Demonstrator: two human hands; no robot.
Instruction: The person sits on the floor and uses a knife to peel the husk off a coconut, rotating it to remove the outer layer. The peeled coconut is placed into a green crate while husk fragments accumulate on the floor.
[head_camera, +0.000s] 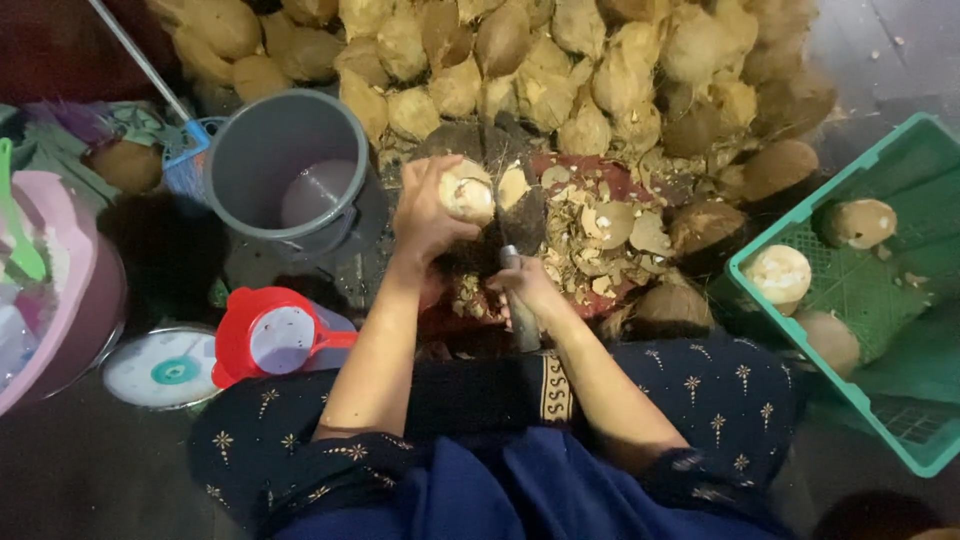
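My left hand (428, 208) grips a pale, partly peeled coconut (468, 194) and holds it on a dark chopping block (490, 145). My right hand (528, 287) is closed around the handle of a knife (519, 310); its blade points up toward the coconut and is hard to make out against the dark block. Shell chips (600, 225) lie scattered on a red surface just right of the block.
A big heap of brown coconuts (560, 60) fills the top. A grey bucket (285, 165) stands left of the block, with a red scoop (272, 335) and a round scale (165, 368) below it. A green crate (870, 290) on the right holds peeled coconuts. A pink basin (60, 290) sits far left.
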